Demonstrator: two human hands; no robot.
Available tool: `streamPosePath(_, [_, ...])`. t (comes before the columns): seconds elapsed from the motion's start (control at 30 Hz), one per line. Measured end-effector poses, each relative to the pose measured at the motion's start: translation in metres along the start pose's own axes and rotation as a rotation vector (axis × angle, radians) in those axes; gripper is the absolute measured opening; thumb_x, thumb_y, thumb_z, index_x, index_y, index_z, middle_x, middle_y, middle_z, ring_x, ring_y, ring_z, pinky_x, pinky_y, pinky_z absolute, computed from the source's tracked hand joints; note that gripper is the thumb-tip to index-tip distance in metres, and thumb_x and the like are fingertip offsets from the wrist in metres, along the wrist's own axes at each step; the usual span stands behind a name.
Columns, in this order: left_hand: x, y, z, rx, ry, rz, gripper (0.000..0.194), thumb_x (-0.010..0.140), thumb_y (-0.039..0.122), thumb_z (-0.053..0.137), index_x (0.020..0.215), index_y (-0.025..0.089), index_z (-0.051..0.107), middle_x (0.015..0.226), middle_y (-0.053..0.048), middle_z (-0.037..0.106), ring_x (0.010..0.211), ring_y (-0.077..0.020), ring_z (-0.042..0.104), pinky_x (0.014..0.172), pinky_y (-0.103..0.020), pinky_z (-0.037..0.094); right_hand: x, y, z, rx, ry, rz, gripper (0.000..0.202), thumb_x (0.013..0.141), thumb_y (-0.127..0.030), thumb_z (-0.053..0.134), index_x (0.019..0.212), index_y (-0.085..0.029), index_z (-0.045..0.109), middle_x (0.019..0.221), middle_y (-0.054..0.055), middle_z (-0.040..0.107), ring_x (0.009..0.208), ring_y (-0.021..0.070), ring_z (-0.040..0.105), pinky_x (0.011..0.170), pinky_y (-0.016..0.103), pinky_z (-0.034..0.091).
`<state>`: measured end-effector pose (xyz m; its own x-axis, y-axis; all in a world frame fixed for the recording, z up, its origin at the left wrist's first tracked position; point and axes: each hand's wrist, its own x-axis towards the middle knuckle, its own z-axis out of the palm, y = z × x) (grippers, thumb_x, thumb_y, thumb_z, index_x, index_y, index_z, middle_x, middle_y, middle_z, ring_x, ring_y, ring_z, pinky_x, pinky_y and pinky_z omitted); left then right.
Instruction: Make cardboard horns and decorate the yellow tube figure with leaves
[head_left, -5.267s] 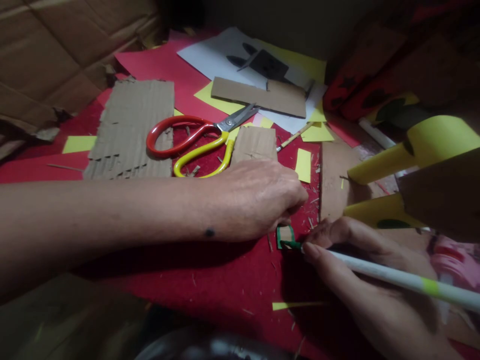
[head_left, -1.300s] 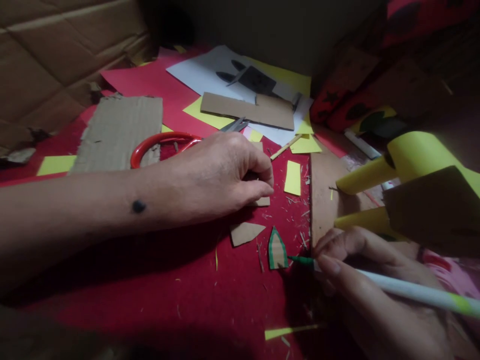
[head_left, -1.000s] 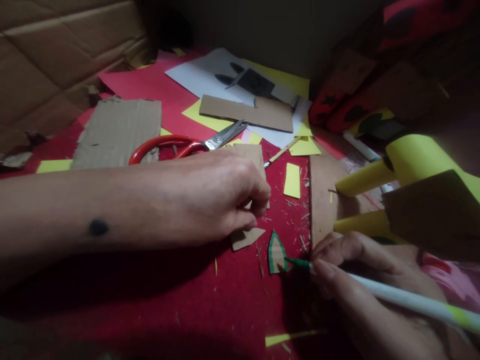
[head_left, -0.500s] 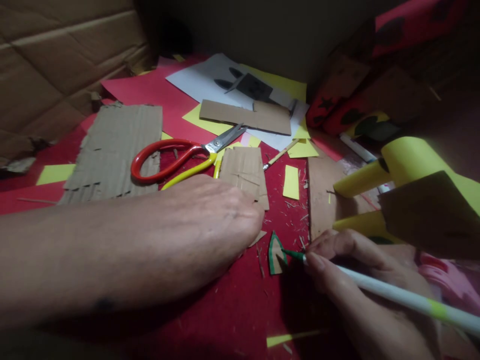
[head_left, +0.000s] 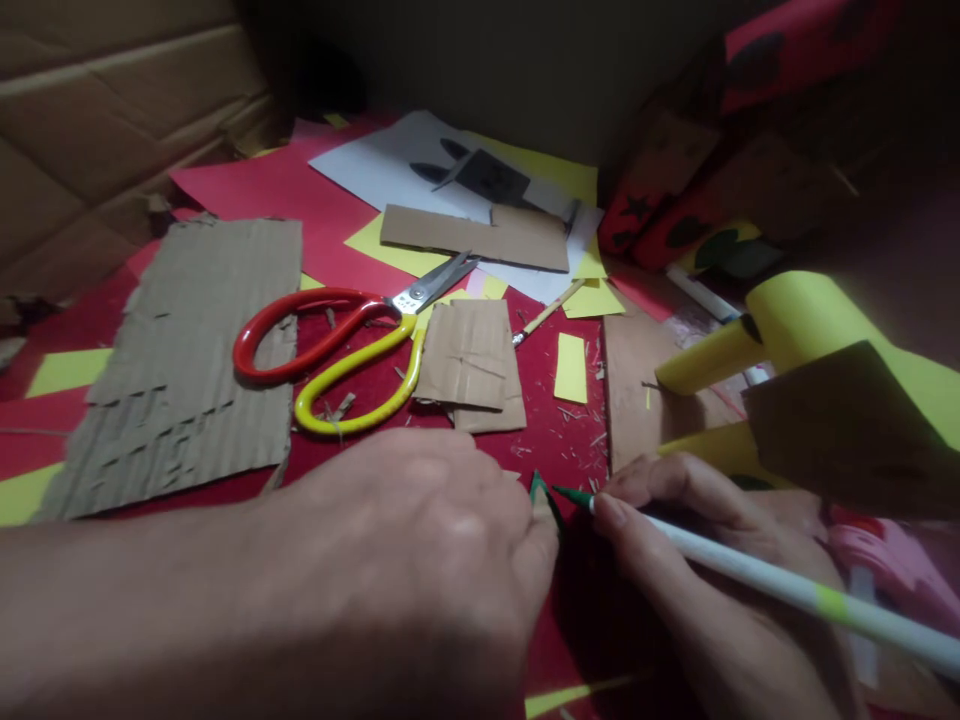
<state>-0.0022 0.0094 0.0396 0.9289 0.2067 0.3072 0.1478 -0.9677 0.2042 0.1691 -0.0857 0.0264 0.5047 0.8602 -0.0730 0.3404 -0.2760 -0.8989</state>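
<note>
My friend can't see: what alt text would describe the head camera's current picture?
A right hand holds a green-tipped marker beside a small green-edged cardboard piece, partly hidden by the left hand. Beyond lie red-and-yellow-handled scissors and cardboard scraps on a red surface.

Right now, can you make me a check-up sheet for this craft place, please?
Surface: red surface with tiny scraps scattered on it.
Things in use: green-tipped marker; green-edged cardboard piece, pointed at the visible end.
Clutter: red-and-yellow scissors, stacked cardboard pieces, yellow paper rectangle.
Grip: right hand holds the marker; left hand partly covers the green-edged piece.
Cables: nothing seen.
Surroundings: creased cardboard panel at left, yellow paper roll at right, dark background.
</note>
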Motion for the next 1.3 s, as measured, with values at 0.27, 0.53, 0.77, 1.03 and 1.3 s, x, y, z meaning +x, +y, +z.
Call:
streamPosePath(0.27, [-0.003, 0.011, 0.013, 0.161, 0.091, 0.022, 0.034, 0.086, 0.011, 0.043, 0.072, 0.022, 0.073, 0.066, 0.000, 0.071, 0.049, -0.0177, 0.055, 0.056, -0.037, 0.042, 0.001, -0.014, -0.002, -0.223, -0.042, -0.117, 0.019, 0.075, -0.035, 0.068, 0.061, -0.023, 0.063, 0.052, -0.003, 0.066, 0.043, 0.0114, 0.060, 0.041, 0.017, 0.045])
streamPosePath(0.53, [-0.014, 0.017, 0.018, 0.278, 0.094, 0.012, 0.026, 0.087, 0.019, 0.049, 0.094, 0.024, 0.073, 0.080, 0.004, 0.073, 0.061, -0.0158, 0.057, 0.068, -0.035, 0.041, -0.001, -0.017, 0.003, -0.264, -0.014, -0.149, 0.018, 0.076, -0.030, 0.062, 0.058, -0.025, 0.063, 0.051, -0.006, 0.064, 0.043, 0.0099, 0.056, 0.042, 0.017, 0.042])
streamPosePath(0.77, [-0.008, 0.017, 0.017, 0.301, 0.105, 0.020, 0.032, 0.086, 0.008, 0.046, 0.087, 0.024, 0.074, 0.074, 0.007, 0.073, 0.058, -0.0132, 0.056, 0.060, -0.032, 0.040, 0.000, -0.017, 0.004, -0.280, 0.001, -0.186, 0.017, 0.075, -0.028, 0.063, 0.058, -0.025, 0.063, 0.051, -0.007, 0.064, 0.042, 0.0098, 0.056, 0.041, 0.017, 0.043])
streamPosePath(1.03, [-0.006, 0.015, 0.019, 0.318, 0.142, 0.061, 0.033, 0.087, 0.007, 0.045, 0.082, 0.024, 0.073, 0.067, 0.008, 0.070, 0.051, -0.0116, 0.056, 0.052, -0.027, 0.039, -0.001, -0.016, 0.005, -0.269, -0.003, -0.165, 0.019, 0.073, -0.029, 0.064, 0.055, -0.025, 0.062, 0.045, -0.006, 0.060, 0.040, 0.0108, 0.054, 0.039, 0.019, 0.041])
streamPosePath(1.3, [-0.003, 0.014, 0.023, 0.288, 0.175, 0.056, 0.031, 0.086, 0.009, 0.048, 0.077, 0.025, 0.073, 0.065, 0.008, 0.070, 0.051, -0.0125, 0.055, 0.053, -0.029, 0.041, -0.004, -0.018, 0.003, -0.289, -0.024, -0.067, 0.022, 0.074, -0.036, 0.063, 0.054, -0.026, 0.061, 0.048, -0.005, 0.062, 0.043, 0.0132, 0.057, 0.042, 0.022, 0.042])
